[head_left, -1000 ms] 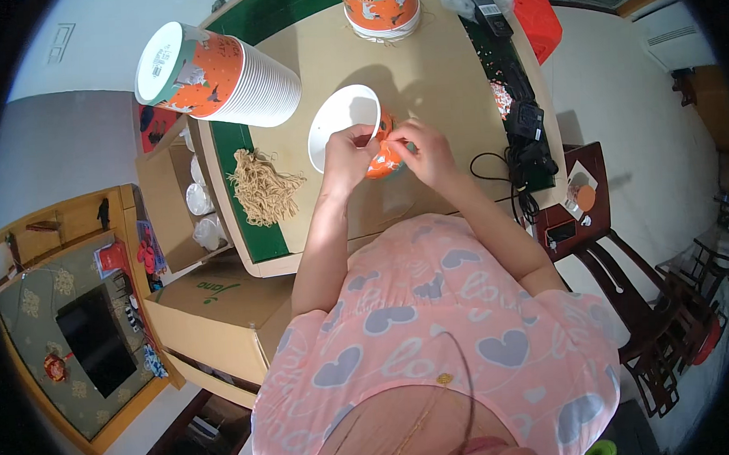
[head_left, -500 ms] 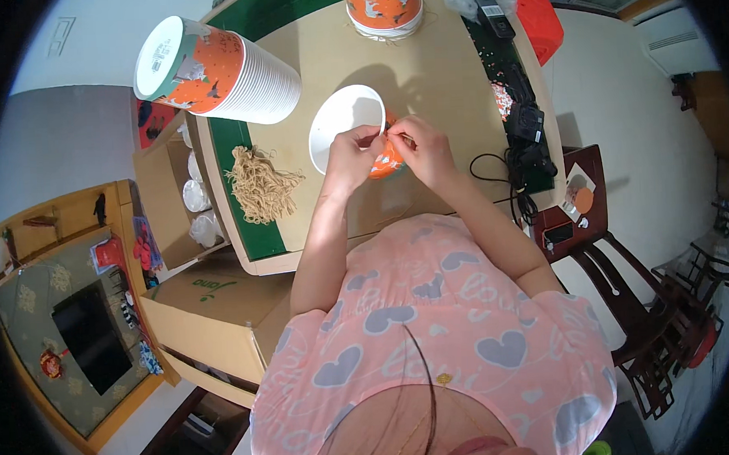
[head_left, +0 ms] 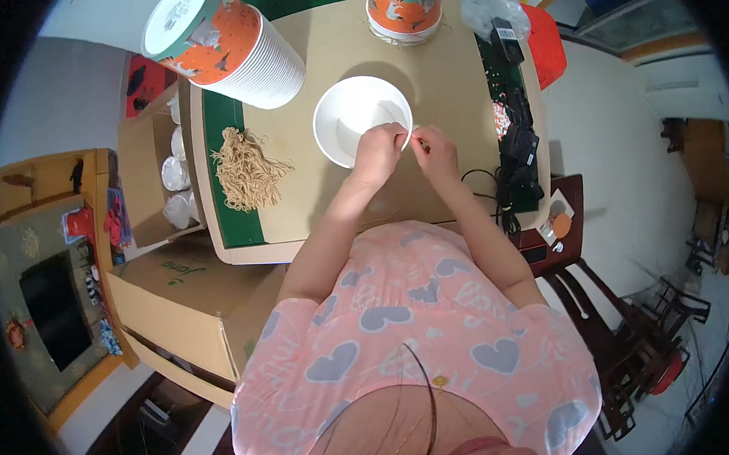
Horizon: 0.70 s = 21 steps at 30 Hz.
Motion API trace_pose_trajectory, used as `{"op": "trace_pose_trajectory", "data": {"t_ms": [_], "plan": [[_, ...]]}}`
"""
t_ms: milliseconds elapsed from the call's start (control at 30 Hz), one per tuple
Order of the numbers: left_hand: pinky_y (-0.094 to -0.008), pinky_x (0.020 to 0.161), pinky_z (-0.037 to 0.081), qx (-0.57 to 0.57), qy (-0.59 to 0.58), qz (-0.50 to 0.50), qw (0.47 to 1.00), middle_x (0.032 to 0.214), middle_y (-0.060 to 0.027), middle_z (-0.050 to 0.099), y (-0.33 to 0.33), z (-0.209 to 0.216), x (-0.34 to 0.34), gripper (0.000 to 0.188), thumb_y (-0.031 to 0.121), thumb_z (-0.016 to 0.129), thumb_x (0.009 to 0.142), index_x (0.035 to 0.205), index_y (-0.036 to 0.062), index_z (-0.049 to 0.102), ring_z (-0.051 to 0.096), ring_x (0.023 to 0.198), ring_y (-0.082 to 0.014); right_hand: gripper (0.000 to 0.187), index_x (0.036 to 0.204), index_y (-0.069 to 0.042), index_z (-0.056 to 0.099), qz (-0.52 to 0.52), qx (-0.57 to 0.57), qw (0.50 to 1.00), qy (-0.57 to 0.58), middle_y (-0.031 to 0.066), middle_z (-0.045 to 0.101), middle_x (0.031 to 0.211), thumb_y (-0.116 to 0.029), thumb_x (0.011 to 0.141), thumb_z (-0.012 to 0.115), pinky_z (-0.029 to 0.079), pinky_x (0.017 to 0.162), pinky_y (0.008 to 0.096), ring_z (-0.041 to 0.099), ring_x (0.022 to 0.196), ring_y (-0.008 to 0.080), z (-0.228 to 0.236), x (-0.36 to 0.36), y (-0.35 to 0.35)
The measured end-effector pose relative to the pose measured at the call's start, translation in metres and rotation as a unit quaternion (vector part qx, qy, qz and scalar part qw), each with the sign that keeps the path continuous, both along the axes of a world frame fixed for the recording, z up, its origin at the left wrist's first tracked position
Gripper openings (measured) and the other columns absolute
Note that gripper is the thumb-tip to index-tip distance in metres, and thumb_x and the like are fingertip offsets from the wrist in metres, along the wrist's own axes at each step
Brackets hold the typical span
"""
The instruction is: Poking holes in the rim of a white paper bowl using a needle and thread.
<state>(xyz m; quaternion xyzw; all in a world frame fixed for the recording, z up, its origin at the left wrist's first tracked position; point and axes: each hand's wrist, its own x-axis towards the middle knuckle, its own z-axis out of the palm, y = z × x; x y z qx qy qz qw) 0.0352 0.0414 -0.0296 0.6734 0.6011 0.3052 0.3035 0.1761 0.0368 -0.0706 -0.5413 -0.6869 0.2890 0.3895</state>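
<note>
A round paper bucket (head_left: 345,114), white inside, sits on the table in front of me with its mouth facing up. My left hand (head_left: 380,154) is closed on its near right rim, fingers reaching over the edge. Just outside that rim, my right hand (head_left: 437,155) is pinched, its fingertips close to the left ones. Whatever is in that pinch is too small to make out. A loose bundle of tan strings (head_left: 250,171) lies to the left of the bucket.
A tall nested stack of orange-and-green paper buckets (head_left: 252,66) leans at the back left. Another stack (head_left: 405,13) stands at the far side. Black cables and adapters (head_left: 520,143) line the table's right edge. Cardboard boxes (head_left: 193,296) stand at the left.
The bucket has turned from tilted, with its orange side showing, to mouth up. Both hands have moved slightly right and stay at its rim.
</note>
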Motion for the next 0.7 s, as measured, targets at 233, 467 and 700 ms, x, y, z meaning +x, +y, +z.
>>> {"op": "trace_pose_trajectory", "data": {"t_ms": [233,467,700], "plan": [[-0.0355,0.064,0.050,-0.087,-0.091,0.065,0.990,0.077,-0.0171,0.064,0.002,-0.010,-0.008,0.006,0.006,0.060,0.077,0.079,0.0015,0.064,0.062,0.069,-0.0316,0.019,0.106,-0.004,0.053,-0.029,-0.234,0.947,0.217,0.0065,0.064,0.082,-0.007,0.087,0.056,0.046,0.054,0.0249,0.059,0.065,0.0115,-0.005,0.005,-0.008],[-0.0243,0.063,0.049,-0.172,-0.242,0.060,0.953,0.079,-0.0075,0.065,0.003,-0.015,-0.025,0.010,0.006,0.056,0.087,0.091,-0.0028,0.059,0.060,0.069,-0.0108,0.028,0.114,-0.004,0.050,0.017,-0.269,0.928,0.258,0.0078,0.064,0.091,-0.002,0.087,0.054,0.047,0.057,0.0232,0.061,0.071,0.0106,0.050,-0.011,-0.012],[-0.0298,0.068,0.051,-0.190,-0.277,0.065,0.940,0.080,-0.0122,0.067,0.001,-0.028,-0.023,0.020,0.011,0.063,0.080,0.095,-0.0015,0.061,0.065,0.074,-0.0189,0.038,0.120,-0.010,0.051,0.035,-0.135,0.990,0.029,0.0093,0.063,0.089,-0.001,0.083,0.058,0.050,0.062,0.0303,0.062,0.068,0.0182,0.055,-0.026,0.001]]}}
